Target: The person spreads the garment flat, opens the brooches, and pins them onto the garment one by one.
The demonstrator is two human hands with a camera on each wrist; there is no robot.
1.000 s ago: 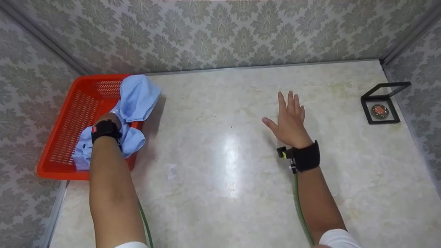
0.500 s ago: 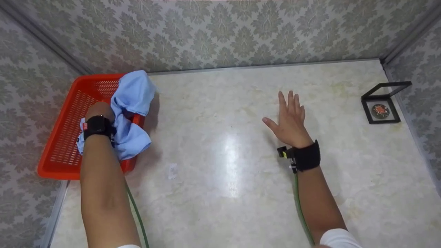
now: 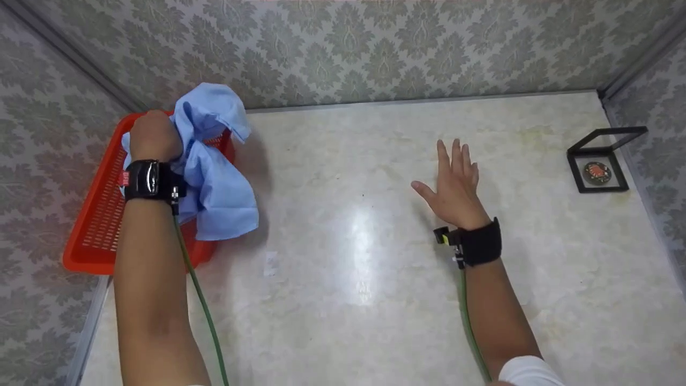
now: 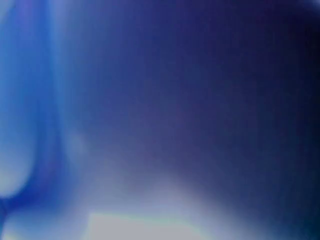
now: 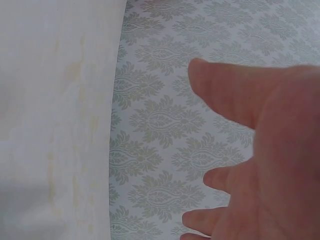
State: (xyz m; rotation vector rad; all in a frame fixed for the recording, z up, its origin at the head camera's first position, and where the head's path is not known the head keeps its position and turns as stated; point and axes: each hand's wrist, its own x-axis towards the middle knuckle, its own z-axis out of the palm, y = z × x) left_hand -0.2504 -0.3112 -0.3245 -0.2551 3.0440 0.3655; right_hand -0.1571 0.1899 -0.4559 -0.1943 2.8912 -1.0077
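My left hand [image 3: 155, 134] grips a crumpled light blue shirt [image 3: 225, 193] over the red plastic basket [image 3: 88, 262] at the left. Its fingertips are hidden behind the back of the hand. Part of the shirt bunches up at the back, and a wide flap hangs past the basket's right rim. Blurred blue fabric [image 4: 22, 90] fills the left side of the left wrist view, the rest being dark. Off to the right, my right hand [image 3: 453, 190] is held out with fingers straight and thumb spread, holding nothing. The right wrist view shows that thumb [image 5: 230, 90] against patterned wallpaper.
A small black display case [image 3: 576, 171] with its lid raised holds a round medallion [image 3: 597, 172] at the far right. A faint white label [image 3: 270, 264] lies on the pale marbled table [image 3: 343, 332]. Patterned walls [image 3: 348, 48] close in the back and sides.
My left hand has risen from inside the basket and moved toward the back, drawing the shirt up with it. The flap hangs farther out to the right. My right hand keeps its pose.
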